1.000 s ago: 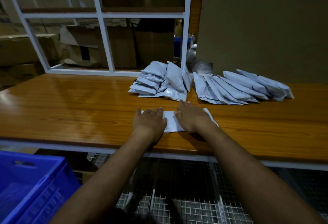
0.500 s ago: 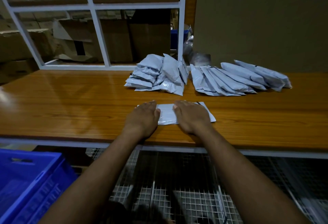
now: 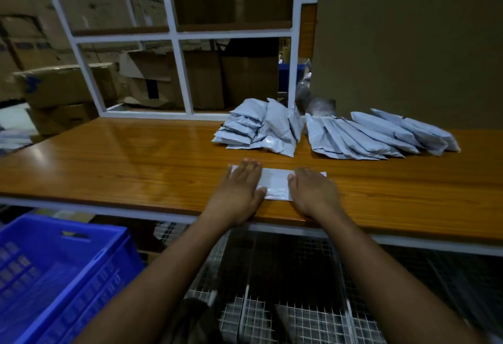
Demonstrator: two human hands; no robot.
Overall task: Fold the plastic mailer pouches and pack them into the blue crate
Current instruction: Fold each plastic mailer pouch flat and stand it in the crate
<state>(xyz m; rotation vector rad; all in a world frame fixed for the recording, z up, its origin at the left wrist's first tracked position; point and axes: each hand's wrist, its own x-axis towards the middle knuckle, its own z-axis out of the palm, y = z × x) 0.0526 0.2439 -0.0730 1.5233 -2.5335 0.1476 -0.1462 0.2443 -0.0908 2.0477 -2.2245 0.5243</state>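
A flat white mailer pouch (image 3: 275, 183) lies near the front edge of the wooden table (image 3: 122, 164). My left hand (image 3: 239, 188) presses flat on its left end and my right hand (image 3: 313, 191) presses flat on its right end, fingers straight. Behind them sit a heap of folded pouches (image 3: 258, 128) and a fanned row of unfolded pouches (image 3: 381, 136). The blue crate (image 3: 54, 270) stands below the table at the lower left.
A white metal frame (image 3: 174, 36) rises at the table's back, with cardboard boxes (image 3: 152, 82) behind it. A brown board (image 3: 408, 44) stands at the back right. Wire mesh (image 3: 285, 289) lies under the table.
Both hands have slid apart along the pouch, exposing more of its middle. The pouch stays flat on the table.
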